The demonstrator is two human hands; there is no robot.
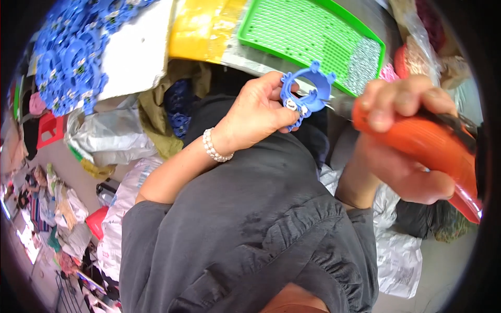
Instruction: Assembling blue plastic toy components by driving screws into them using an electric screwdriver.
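My left hand, with a beaded bracelet at the wrist, pinches a blue plastic ring part by its left side. The ring has small lugs around its rim and small white pieces at its lower side. In my right hand is an orange electric screwdriver, gripped round its body and pointing left. Its tip meets or nearly meets the ring's right side; contact cannot be told. Just beyond the ring lies a green tray with small silvery screws heaped at its right end.
Many similar blue parts are piled at the far left beside a white board. Yellow sheeting covers part of the worktop. White sacks and a red stool stand on the left. Red containers sit at the far right.
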